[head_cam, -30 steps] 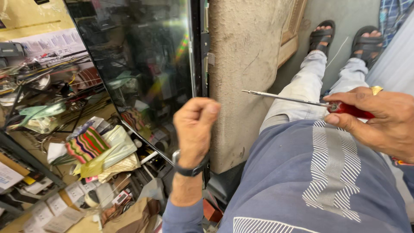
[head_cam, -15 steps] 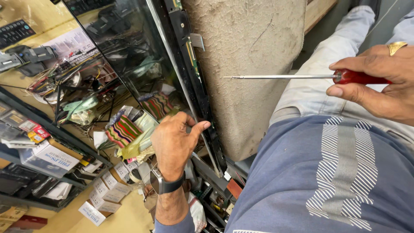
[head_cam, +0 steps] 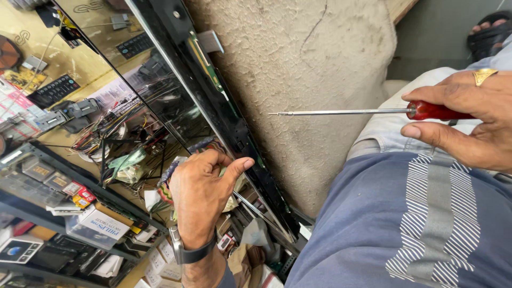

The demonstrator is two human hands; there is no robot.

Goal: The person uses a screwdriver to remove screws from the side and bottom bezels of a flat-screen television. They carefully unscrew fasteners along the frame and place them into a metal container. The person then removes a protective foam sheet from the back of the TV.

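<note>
Screwdriver (head_cam: 373, 111) sat gripped in our right hand (head_cam: 469, 120); left hand (head_cam: 205, 194) curled loosely against the glass panel (head_cam: 160, 101). A slipping tip could scratch it.

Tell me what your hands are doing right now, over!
Right hand grips red-handled screwdriver, shaft level, tip in free air. Left hand on edge of black flat panel, thumb on its frame. Rough wall right behind the panel.
</note>
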